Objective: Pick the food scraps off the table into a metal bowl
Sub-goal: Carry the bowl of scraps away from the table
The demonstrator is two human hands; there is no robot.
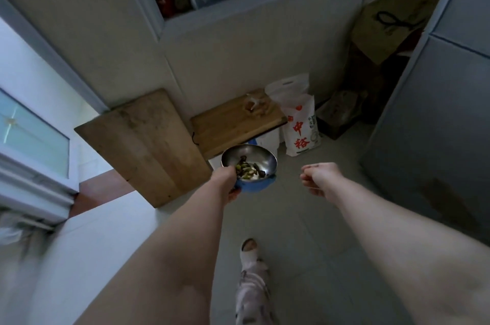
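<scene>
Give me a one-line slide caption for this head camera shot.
Left hand carries a metal bowl of food scraps over the tiled floor; right hand loosely curled, apparently empty.

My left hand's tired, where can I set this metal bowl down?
The near half of the low wooden board is bare; scraps crowd its far end beside the white sack. Open floor tiles lie between the sack and the grey cabinet. The corner behind is cluttered.

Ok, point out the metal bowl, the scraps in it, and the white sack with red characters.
metal bowl (261, 157): head view, bare inner wall.
scraps (245, 169): head view, middle of pile.
white sack (301, 130): head view, printed front.
</scene>
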